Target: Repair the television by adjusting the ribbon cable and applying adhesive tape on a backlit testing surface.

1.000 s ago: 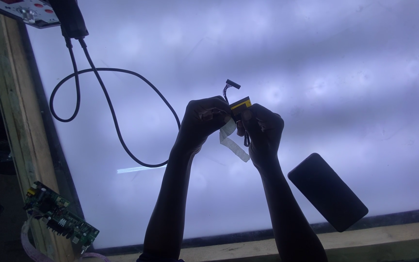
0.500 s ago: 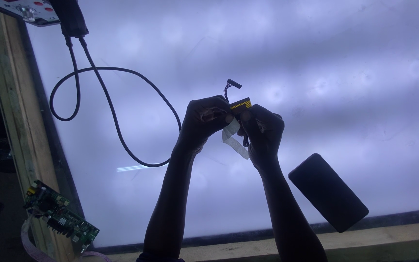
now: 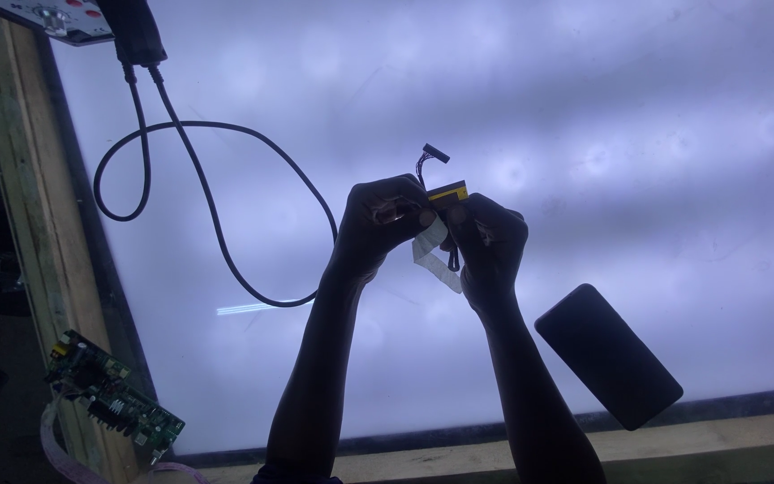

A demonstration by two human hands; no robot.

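— What are the two hands doing over that glowing panel?

— The left hand and right hand are meeting in mid-air above the lit white backlight sheet, both pinching a small yellow-tipped connector strip. A thin bundle of wires with a dark plug is sticking up from it, and a pale flat ribbon cable is hanging down between the wrists. Both hands are closed tight around the piece; neither is open.

— How should that be handled well?

— In my judgement, the fingers should be gripping the stiff yellow end, not the thin ribbon, and keeping the ribbon square to the connector so it is not creasing or going in skewed. Pulling on the fine wires is the risk; steady, even pressure from both thumbs looks safer.

— What else is lying around?

— A black power cable is looping across the panel from a dark adapter at top left. A dark phone is resting on the panel near the right forearm, and a green circuit board is sitting on the wooden frame at lower left.

— Anything differing from half a second ago?

— Hardly. The hands are staying in the same spot with the same grip; cable, phone and board are not shifting.
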